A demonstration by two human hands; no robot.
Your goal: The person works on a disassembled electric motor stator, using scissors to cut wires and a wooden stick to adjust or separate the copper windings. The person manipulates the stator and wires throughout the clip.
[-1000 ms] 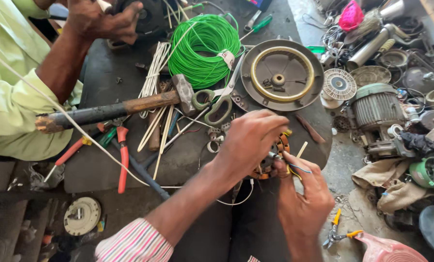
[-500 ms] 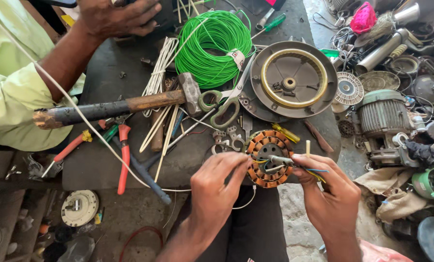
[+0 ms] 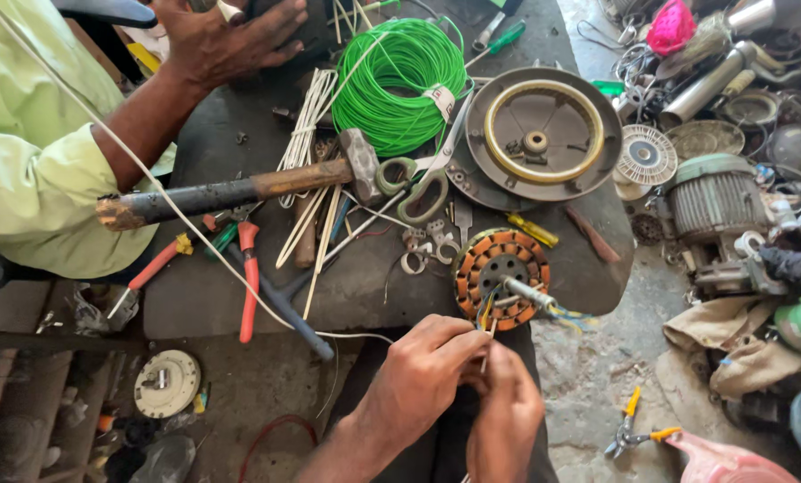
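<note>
A round copper-wound stator (image 3: 500, 278) with orange coils lies at the near edge of the dark worktable (image 3: 221, 295). Coloured wire leads run from it down to my hands. My left hand (image 3: 423, 371) and my right hand (image 3: 505, 420) are pressed together just below the stator, fingers pinched on the thin wire leads (image 3: 484, 326). What exactly sits between the fingertips is hidden.
A hammer (image 3: 239, 190), scissors (image 3: 418, 183), red-handled pliers (image 3: 248, 277), a green wire coil (image 3: 406, 80) and a round metal motor cover (image 3: 543, 134) lie on the table. Another person in a light green sleeve (image 3: 33, 170) works at the left. Motor parts pile up on the right.
The stator has been set down on the table edge. Both my hands dropped below it and closed together on its wire leads.
</note>
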